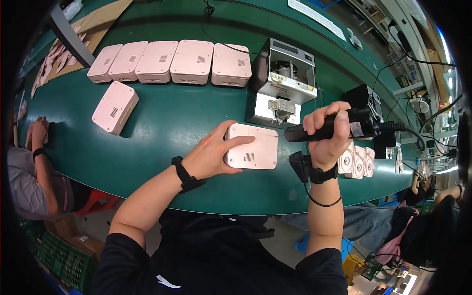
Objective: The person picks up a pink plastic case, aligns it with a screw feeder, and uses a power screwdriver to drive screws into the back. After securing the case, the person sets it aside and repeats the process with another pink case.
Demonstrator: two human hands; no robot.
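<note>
My left hand (212,150) grips a pale pink plastic case (265,152) by its left side, fingers at the far and near edges and one finger stretched across its top. The case lies on the green tabletop, with a small slotted vent and screw holes facing up. In my right hand (330,129) is a black corded electric screwdriver (361,123), held almost level with its nose pointing left. A thin bit appears to reach over the far right corner of the case; whether it touches a screw I cannot tell.
A black and silver screw feeder (282,81) stands just beyond the case. Several similar cases (191,61) line the far left, with one more case (115,108) nearer. Other pink parts (361,162) lie right. A co-worker's hands (38,132) rest at the left edge.
</note>
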